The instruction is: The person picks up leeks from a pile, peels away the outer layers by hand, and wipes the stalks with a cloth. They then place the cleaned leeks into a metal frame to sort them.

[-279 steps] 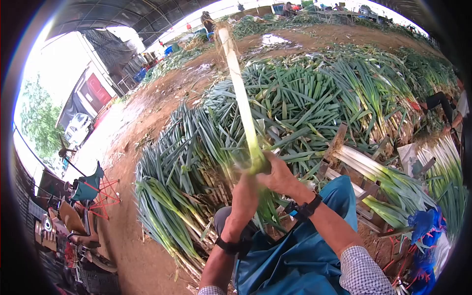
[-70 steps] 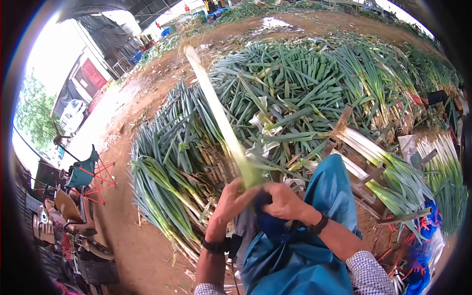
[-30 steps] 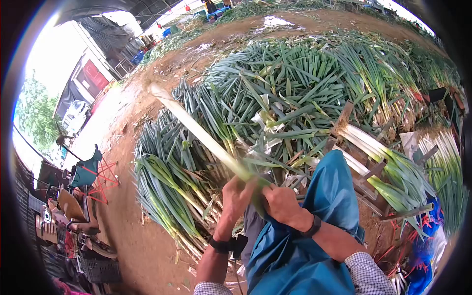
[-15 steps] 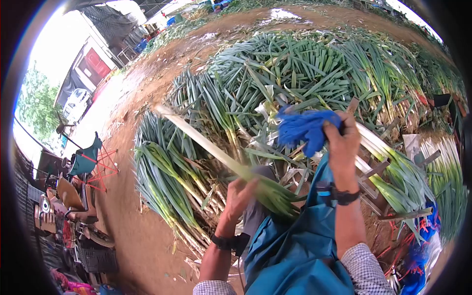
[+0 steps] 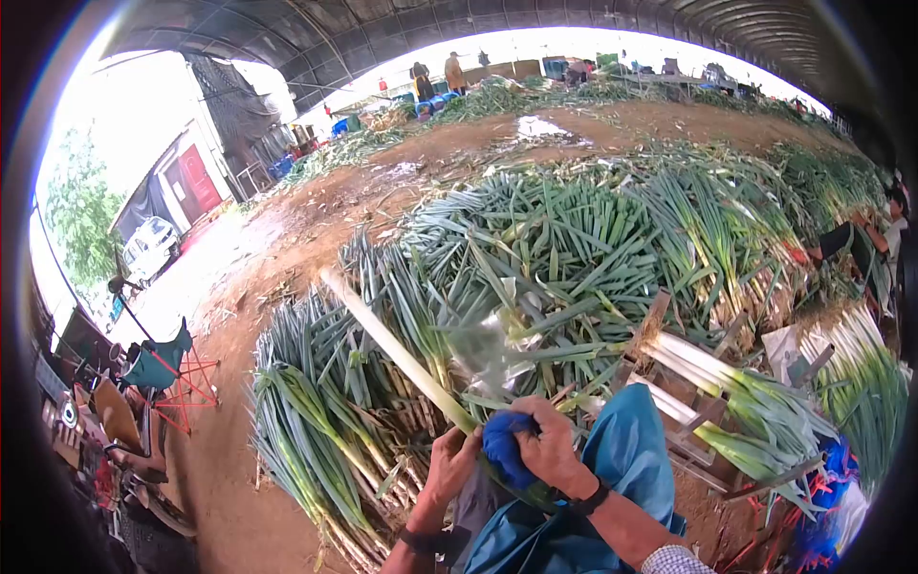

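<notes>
A long green onion slants up and to the left, its white root end farthest from me. My left hand is closed around it where the white turns green. Close beside, my right hand grips a bunched blue cloth that presses on the onion's green part just past my left hand. The leaf ends below the cloth are mostly hidden. A teal apron covers my lap under both hands.
A large heap of green onions lies ahead, with more at the left. On the right, a wooden rack holds several thick stalks. A person works at the far right. A folding chair stands left.
My right hand has brought the blue cloth down and left onto the onion beside my left hand. The camera view has tilted upward.
</notes>
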{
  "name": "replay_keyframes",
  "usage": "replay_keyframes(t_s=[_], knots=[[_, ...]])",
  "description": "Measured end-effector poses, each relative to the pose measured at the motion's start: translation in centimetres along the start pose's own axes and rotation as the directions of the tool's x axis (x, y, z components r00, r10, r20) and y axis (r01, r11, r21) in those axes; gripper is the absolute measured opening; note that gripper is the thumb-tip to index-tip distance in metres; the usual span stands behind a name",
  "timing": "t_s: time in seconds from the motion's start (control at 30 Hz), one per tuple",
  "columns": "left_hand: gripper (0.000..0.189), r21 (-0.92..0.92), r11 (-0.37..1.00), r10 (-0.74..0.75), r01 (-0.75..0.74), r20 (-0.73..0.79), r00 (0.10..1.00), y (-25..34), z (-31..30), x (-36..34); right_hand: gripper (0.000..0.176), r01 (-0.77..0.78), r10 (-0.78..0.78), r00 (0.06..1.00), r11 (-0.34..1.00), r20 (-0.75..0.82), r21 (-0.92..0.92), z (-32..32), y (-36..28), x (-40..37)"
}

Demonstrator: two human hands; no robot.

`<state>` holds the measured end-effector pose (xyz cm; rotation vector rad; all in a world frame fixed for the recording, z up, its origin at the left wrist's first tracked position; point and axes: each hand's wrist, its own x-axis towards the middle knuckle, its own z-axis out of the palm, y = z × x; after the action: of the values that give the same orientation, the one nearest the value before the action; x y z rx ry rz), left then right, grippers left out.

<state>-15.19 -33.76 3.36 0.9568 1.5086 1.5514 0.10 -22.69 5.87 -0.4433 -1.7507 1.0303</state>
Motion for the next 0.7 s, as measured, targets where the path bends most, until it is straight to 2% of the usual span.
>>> replay_keyframes(t_s=[0.03, 0.07, 0.17, 0.2, 0.3, 0.33, 0.43, 0.47, 0.57, 0.6, 0.7], knots=[[0.027, 0.019, 1.0, 0.007, -0.007, 0.03, 1.0, 0.2, 0.0, 0.0, 0.023, 0.006, -0.006, 0.999, 1.0, -0.042, 0.013, -0.3, -0.2, 0.5], [0.027, 0.015, 1.0, 0.018, -0.019, 0.05, 0.999, 0.7, 0.6, -0.3, 0.03, 0.082, -0.081, 0.997, 0.989, 0.016, -0.126, -0.4, 0.1, 0.6], [0.027, 0.063, 0.997, 0.034, -0.038, 0.061, 0.998, 1.4, 1.1, -0.3, 0.03, 0.244, -0.178, 0.945, 0.942, 0.273, -0.229, -1.1, 1.9, -1.4], [0.029, 0.03, 0.998, 0.054, -0.056, 0.058, 0.997, 1.6, 0.9, -0.1, 0.029, 0.219, -0.041, 0.886, 0.915, 0.462, -0.338, -2.0, 3.8, -3.1], [0.029, 0.126, 0.986, 0.119, -0.11, -0.061, 0.991, 3.3, 0.9, 0.6, 0.031, 0.232, 0.106, 0.651, 0.915, 0.751, -0.33, -5.3, 5.1, -4.8], [0.028, 0.141, 0.982, 0.138, -0.124, -0.089, 0.986, 3.2, 1.1, 1.1, 0.033, 0.153, 0.098, 0.731, 0.941, 0.675, -0.302, -6.1, 5.7, -4.3], [0.029, 0.311, 0.95, 0.102, -0.041, -0.183, 0.978, 2.0, 1.5, 2.5, 0.036, 0.001, 0.035, 0.933, 0.995, 0.358, -0.1, -6.6, 0.2, -0.4], [0.031, 0.339, 0.938, 0.144, -0.071, -0.198, 0.97, 2.2, 2.0, 2.7, 0.052, 0.171, -0.1, 0.944, 0.963, 0.313, -0.21, -5.5, -0.8, 0.1], [0.038, 0.408, 0.9, 0.267, -0.151, -0.244, 0.932, 2.3, 3.8, 3.1, 0.069, 0.226, -0.157, 0.958, 0.928, 0.241, -0.295, -0.8, 2.4, -2.3], [0.041, 0.513, 0.853, 0.243, -0.095, -0.229, 0.943, 5.0, 4.5, 2.0, 0.082, 0.197, -0.127, 0.959, 0.942, 0.255, -0.272, -0.4, 3.0, -2.6], [0.041, 0.648, 0.752, 0.241, -0.117, -0.105, 0.965, 8.5, 3.6, 0.8, 0.08, -0.12, 0.103, 0.949, 0.992, 0.297, 0.041, -0.5, 3.4, -2.9]])
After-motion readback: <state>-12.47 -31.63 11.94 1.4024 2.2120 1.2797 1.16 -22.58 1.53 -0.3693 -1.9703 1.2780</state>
